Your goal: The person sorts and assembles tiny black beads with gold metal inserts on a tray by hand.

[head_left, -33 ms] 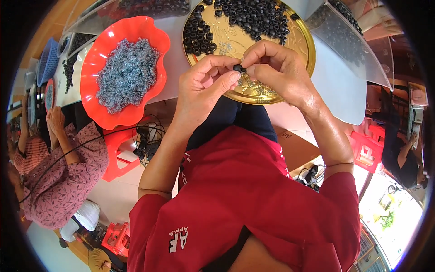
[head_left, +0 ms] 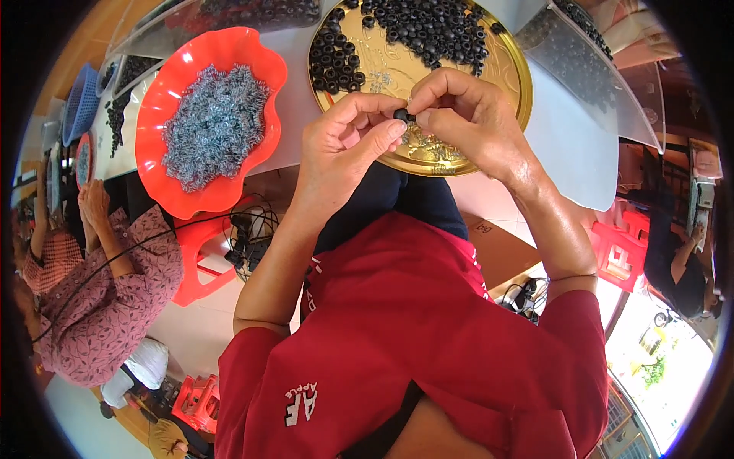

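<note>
Over the near edge of a round golden tray [head_left: 524,99], my two hands meet. My left hand [head_left: 344,145] pinches a small round black plastic part [head_left: 401,115] between thumb and fingers. My right hand [head_left: 474,122] is closed against the part's right side, thumb and forefinger together; a small dark bit shows there, too small to name. Many black ring-like plastic parts [head_left: 428,30] lie at the far side of the tray, more at its left. A few small metal springs [head_left: 378,80] lie on the tray. More springs glint below my fingers.
A red wavy-edged bowl [head_left: 157,153] full of metal springs [head_left: 214,126] stands left of the tray. Clear plastic bins [head_left: 589,69] holding black parts flank the white table [head_left: 589,176]. A co-worker in patterned clothes [head_left: 115,314] sits at left near a red stool [head_left: 202,252].
</note>
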The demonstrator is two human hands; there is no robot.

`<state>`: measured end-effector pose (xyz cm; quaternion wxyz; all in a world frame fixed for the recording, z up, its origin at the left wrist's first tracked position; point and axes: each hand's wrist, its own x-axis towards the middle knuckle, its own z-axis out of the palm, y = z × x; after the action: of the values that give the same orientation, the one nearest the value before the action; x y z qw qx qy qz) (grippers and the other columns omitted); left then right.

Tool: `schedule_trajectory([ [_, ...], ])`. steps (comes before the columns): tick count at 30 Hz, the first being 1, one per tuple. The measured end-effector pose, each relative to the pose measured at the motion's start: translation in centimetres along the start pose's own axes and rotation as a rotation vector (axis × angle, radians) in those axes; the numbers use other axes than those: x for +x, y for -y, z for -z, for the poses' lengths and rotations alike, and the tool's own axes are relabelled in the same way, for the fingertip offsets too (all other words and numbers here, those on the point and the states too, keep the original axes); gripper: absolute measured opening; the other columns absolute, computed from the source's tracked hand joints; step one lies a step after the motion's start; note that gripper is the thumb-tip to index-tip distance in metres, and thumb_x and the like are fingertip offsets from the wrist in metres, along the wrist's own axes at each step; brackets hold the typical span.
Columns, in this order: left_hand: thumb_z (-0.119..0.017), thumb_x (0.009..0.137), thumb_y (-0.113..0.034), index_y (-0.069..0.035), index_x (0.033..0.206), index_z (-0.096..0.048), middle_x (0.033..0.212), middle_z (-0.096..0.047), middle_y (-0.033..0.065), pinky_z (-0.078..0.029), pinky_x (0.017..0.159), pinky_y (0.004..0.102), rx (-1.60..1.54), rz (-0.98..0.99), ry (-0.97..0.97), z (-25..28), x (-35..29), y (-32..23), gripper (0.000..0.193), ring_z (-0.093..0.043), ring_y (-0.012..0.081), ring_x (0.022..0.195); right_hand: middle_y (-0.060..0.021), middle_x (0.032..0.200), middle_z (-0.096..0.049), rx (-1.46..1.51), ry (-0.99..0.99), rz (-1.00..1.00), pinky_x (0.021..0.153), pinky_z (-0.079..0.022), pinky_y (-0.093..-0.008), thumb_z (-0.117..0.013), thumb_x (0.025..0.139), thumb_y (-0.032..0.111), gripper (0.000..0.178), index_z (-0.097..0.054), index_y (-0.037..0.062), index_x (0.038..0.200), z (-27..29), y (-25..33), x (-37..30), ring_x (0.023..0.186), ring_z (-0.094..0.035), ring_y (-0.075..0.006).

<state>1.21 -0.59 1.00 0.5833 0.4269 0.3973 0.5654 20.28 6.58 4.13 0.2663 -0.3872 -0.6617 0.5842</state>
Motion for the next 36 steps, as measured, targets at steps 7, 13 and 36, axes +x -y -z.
schedule_trajectory([
  [7,-0.066,0.096,-0.003,0.004,0.115,-0.065,0.099,-0.069,0.0057,-0.054,0.078,0.0239,0.046,0.003,-0.004,0.2,0.1,0.0,0.020,-0.063,0.0088,0.086,-0.0051,0.083,-0.068,-0.183,-0.166,0.241,0.072,-0.053,-0.0295,-0.066,0.083,0.007,0.014,-0.067,0.0018,0.095,-1.1,-0.3,-0.1,0.076,-0.065,-0.0124],
  [13,-0.066,0.096,-0.002,0.004,0.116,-0.065,0.101,-0.069,0.0063,-0.055,0.080,0.0244,0.064,0.012,-0.021,0.2,0.2,0.2,0.021,-0.065,0.0100,0.088,-0.0129,0.085,-0.069,-0.421,-0.205,0.370,0.069,-0.056,-0.0361,-0.071,0.079,0.005,0.016,-0.065,0.0020,0.094,-1.7,0.4,-0.3,0.078,-0.069,-0.0248],
  [36,-0.068,0.093,0.003,0.006,0.115,-0.064,0.104,-0.066,0.0069,-0.056,0.084,0.0249,0.080,-0.033,-0.007,-0.4,0.2,0.0,0.022,-0.065,0.0118,0.093,-0.0158,0.087,-0.069,-0.519,-0.223,0.445,0.071,-0.056,-0.0354,-0.073,0.077,0.006,0.020,-0.064,0.0012,0.094,-1.9,0.6,-0.6,0.079,-0.069,-0.0259],
])
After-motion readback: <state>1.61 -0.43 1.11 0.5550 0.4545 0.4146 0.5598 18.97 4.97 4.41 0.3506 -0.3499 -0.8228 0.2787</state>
